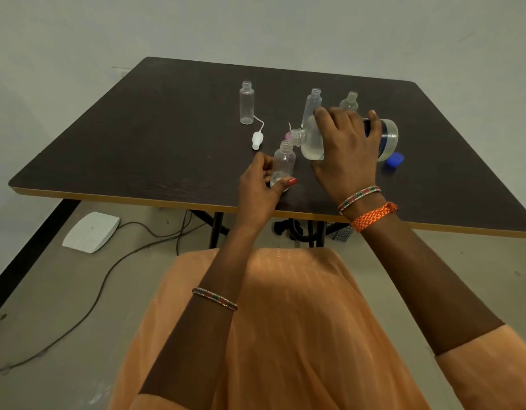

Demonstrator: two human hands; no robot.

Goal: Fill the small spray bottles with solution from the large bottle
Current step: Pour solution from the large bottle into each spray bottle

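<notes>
My right hand (346, 152) grips the large clear bottle (312, 140), tipped on its side with its open neck pointing left, just above the mouth of a small clear bottle (284, 162). My left hand (260, 187) holds that small bottle upright near the table's front edge; a little liquid lies at its bottom. Three more small uncapped bottles stand behind: one tall at the back left (246, 103), one tall (312, 103) and one round (349, 102) partly hidden by my right hand.
A white spray cap with its tube (256, 139) lies on the dark table (137, 149) left of the bottles. A blue cap (394, 159) lies at the right. On the floor are a white pad (90, 232) and cables.
</notes>
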